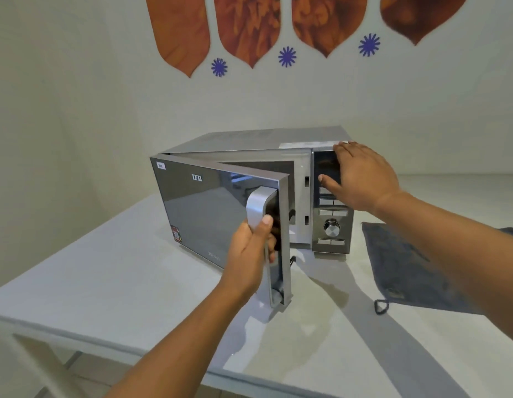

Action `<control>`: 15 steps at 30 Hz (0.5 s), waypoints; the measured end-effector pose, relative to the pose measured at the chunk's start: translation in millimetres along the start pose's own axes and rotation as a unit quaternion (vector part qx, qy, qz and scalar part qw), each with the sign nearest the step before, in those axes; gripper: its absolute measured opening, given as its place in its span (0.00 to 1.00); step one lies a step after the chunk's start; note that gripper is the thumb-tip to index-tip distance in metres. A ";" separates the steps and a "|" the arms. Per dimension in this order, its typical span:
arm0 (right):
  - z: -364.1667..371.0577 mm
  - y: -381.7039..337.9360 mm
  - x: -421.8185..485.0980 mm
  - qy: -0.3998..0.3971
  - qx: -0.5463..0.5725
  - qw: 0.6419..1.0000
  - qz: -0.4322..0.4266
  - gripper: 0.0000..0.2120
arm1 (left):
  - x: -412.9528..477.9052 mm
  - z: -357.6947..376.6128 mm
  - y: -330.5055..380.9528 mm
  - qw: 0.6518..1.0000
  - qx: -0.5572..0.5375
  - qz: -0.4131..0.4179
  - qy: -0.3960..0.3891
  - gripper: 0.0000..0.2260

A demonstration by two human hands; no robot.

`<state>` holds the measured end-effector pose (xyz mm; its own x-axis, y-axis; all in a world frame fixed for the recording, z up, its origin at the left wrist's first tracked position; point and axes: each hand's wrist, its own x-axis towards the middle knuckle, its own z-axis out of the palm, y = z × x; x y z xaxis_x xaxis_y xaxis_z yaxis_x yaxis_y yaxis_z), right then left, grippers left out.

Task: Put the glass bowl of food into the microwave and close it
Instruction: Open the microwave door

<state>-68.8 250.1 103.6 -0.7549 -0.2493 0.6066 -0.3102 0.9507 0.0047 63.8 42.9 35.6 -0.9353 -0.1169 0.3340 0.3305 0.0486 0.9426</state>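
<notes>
I'm seeing the microwave (258, 179) sitting on the table (106, 277), its door (218, 208) swinging leftward, a cloth (407, 268) lying right of it.

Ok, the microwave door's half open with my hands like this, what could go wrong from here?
The silver mirrored microwave could slide on the smooth white table if the right hand eases off while the left hand works the silver door handle. The flat palm might also press control panel buttons.
</notes>
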 end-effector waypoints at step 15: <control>-25.5 -40.9 9.5 -0.081 -0.069 0.989 0.107 0.33 | -114.9 -174.6 5.7 0.990 0.049 0.046 0.122 0.28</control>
<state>-48.6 213.5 129.4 -0.8810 -0.0548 0.4700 -0.0594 0.9982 0.0050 195.2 -116.5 3.8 -0.8396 -0.3432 0.4212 0.3873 0.1656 0.9070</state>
